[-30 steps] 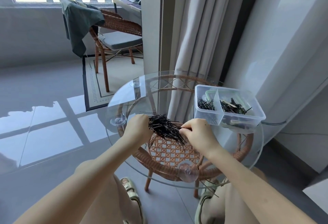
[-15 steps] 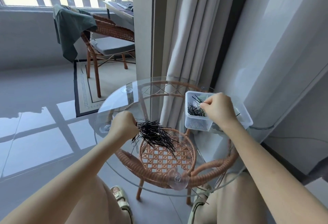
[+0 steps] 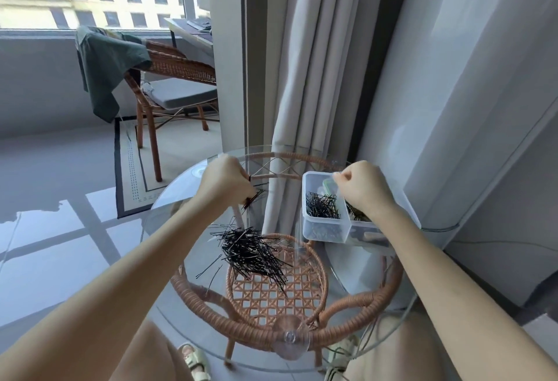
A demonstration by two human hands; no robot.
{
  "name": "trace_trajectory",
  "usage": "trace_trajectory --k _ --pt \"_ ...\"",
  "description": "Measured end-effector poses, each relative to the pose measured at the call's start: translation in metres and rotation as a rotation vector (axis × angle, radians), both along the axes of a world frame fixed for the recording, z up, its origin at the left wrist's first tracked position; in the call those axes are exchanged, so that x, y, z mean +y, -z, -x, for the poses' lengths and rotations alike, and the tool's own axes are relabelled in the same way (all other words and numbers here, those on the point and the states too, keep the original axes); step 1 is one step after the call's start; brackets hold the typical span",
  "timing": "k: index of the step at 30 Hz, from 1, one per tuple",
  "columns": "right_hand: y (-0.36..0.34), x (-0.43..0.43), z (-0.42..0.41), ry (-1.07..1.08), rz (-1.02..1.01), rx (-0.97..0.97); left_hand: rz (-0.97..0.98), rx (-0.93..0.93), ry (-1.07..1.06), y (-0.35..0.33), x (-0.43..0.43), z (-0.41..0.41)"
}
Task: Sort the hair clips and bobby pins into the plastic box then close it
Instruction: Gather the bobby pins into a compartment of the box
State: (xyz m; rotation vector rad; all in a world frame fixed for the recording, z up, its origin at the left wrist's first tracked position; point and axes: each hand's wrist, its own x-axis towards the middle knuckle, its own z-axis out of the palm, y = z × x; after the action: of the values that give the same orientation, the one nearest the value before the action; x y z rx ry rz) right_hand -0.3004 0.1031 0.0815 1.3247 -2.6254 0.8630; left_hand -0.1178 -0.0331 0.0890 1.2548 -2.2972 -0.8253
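Pinching a few bobby pins, our left grip hangs above the glass tabletop. Our right grip curls over the plastic box; whether it holds anything, we cannot tell. A loose pin pile lies beside the box.

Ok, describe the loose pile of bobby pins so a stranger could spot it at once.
Find the round glass table by the curtain. Near its middle, left of the clear plastic box, lies the pile of bobby pins. Unlike the pins in the box or the few in the left hand, it sprawls loose on the glass, in no container.
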Motion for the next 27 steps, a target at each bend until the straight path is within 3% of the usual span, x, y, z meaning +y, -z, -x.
trace_trajectory --k 7,13,19,21,24,25,27 --pt "0.01 0.043 0.013 0.01 0.026 0.122 0.076 0.009 0.078 -0.027 0.015 0.086" --pt "0.023 0.054 0.012 -0.015 0.007 0.11 0.107 -0.159 0.159 -0.005 0.051 0.131" --pt "0.023 0.058 0.008 -0.045 0.053 0.124 0.077 -0.424 0.372 0.006 0.05 0.134" --pt "0.019 0.059 0.002 -0.063 0.101 0.136 -0.025 -0.339 0.439 -0.003 0.04 0.122" --pt "0.01 0.064 -0.019 -0.119 0.202 0.145 -0.184 -0.054 0.396 -0.014 0.024 0.085" --pt "0.007 0.066 -0.031 -0.154 0.232 0.119 -0.136 -0.026 0.373 -0.012 0.017 0.069" --pt "0.01 0.069 -0.055 -0.253 0.161 -0.019 0.041 -0.199 0.395 0.0 0.003 0.036"
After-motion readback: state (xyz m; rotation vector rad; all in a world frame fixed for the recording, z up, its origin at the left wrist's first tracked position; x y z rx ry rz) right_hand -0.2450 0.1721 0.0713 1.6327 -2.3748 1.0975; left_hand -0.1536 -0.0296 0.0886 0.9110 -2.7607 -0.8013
